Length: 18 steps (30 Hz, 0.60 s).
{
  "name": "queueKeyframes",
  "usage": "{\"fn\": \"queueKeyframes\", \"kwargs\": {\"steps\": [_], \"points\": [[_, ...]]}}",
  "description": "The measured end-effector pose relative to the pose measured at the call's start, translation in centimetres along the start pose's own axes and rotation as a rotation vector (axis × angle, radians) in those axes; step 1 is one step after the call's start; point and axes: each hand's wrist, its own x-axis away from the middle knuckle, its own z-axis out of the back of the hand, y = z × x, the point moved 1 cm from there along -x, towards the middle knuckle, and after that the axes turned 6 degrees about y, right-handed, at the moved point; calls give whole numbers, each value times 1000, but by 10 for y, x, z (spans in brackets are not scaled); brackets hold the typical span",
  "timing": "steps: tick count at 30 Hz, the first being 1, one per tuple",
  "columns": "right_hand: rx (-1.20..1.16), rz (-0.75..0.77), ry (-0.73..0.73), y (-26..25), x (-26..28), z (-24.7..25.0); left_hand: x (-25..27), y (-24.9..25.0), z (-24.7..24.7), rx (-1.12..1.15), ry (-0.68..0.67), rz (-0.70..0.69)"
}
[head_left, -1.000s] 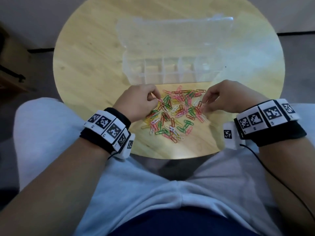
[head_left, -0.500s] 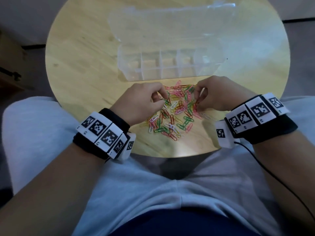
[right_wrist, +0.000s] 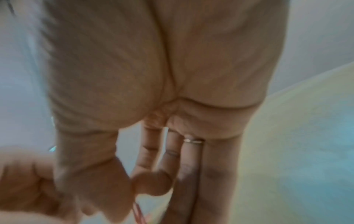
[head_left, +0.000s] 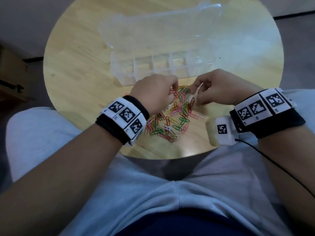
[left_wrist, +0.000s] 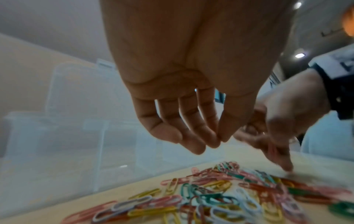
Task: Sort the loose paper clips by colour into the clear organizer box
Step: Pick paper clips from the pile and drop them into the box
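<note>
A heap of loose paper clips [head_left: 173, 116] in red, pink, green, yellow and white lies on the round wooden table [head_left: 76, 65], seen close in the left wrist view [left_wrist: 220, 197]. Behind it stands the clear organizer box [head_left: 162, 68], lid open, its compartments showing no clips. My left hand [head_left: 156, 92] hovers over the heap's far left; its thumb tip meets a fingertip [left_wrist: 220, 139] and no clip shows between them. My right hand [head_left: 218, 89] is over the heap's far right and pinches a reddish paper clip [right_wrist: 137, 212] between thumb and fingers.
The open lid [head_left: 158, 26] leans back behind the box. The table's near edge [head_left: 162, 157] lies just above my lap, with light trousers on both sides. A dark cable [head_left: 272, 166] runs from the right wristband. A wooden piece of furniture [head_left: 10, 79] stands at the left.
Both hands have drawn closer together over the far end of the heap. The right hand has come left and picked at a clip; the heap has shifted a little.
</note>
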Motion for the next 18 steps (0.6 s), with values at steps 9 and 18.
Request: {"fn": "queueKeyframes", "kwargs": {"steps": [9,18], "points": [[-452,-78,141,-3,-3,9,-13,6,-20,-153,-104,-67],[181,80,96,-6,-10,-14,-13,-6,-20,-84,-49,68]]}}
